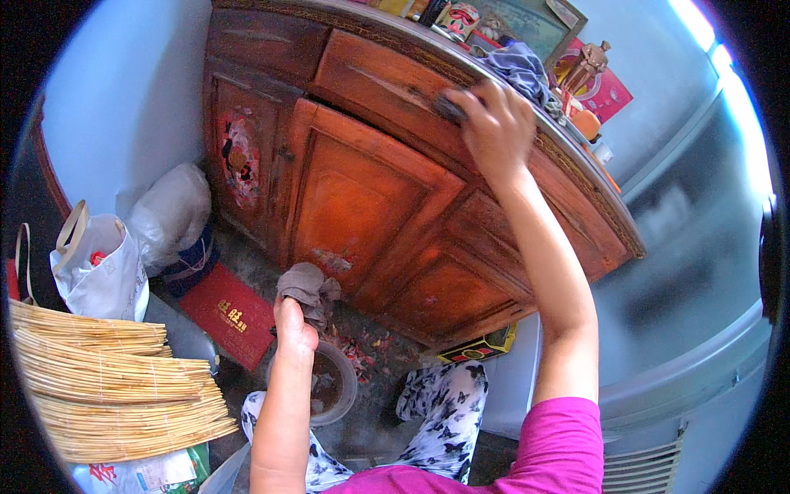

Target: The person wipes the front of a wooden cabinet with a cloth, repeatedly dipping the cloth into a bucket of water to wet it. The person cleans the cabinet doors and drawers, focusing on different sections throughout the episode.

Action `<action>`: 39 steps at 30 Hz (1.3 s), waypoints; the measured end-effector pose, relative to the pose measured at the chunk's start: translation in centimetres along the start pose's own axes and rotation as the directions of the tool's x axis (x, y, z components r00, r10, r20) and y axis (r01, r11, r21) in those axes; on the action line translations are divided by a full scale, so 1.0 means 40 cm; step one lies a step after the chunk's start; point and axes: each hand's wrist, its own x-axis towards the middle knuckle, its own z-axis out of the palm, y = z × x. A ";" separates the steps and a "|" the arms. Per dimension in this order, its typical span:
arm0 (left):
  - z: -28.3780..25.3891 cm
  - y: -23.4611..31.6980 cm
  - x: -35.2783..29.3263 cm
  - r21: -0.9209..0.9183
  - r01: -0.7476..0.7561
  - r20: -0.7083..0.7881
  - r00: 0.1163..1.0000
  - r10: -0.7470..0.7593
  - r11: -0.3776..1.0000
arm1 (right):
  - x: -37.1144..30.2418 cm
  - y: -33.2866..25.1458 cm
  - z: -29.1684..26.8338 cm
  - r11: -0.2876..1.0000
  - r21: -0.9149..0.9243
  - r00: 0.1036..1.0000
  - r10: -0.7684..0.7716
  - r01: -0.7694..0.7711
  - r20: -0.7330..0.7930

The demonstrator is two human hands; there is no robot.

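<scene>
A wooden cabinet [362, 181] with reddish-brown drawers and doors stands before me. My right hand [500, 132] reaches up to its drawer front, fingers closed on a small dark grey pad [450, 109] pressed at the drawer's upper part; its exact kind is unclear. Low in front of the cabinet door, my left hand [295, 326] grips a crumpled grey-brown rag [308, 286]. Beneath that hand sits a plastic basin [350, 387] of murky water, partly hidden by my forearm. Torn paper remnants [240, 156] cling to the left door.
A bunched grey-blue cloth [518, 70], a picture frame [568, 20] and a bronze-coloured figurine [586, 66] crowd the cabinet top. Left lie bundled thin sticks [115, 387], a white bag [103, 272] and a red box [229, 317]. Paper scraps [362, 350] litter the floor; a black-yellow box [480, 344] lies right.
</scene>
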 end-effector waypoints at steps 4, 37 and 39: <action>0.021 -0.001 -0.012 0.005 -0.028 -0.034 0.999 0.028 1.000 | -0.125 0.044 -0.157 0.993 -0.101 0.986 0.070 -0.055 0.151; -0.037 -0.027 0.038 0.083 -0.047 -0.012 0.999 0.048 0.995 | -0.179 -0.022 -0.074 0.987 -0.053 0.987 0.157 -0.155 0.038; -0.034 -0.030 0.034 0.100 -0.059 -0.036 0.997 0.063 0.993 | -0.193 -0.006 -0.102 0.991 -0.053 0.986 0.126 -0.121 0.106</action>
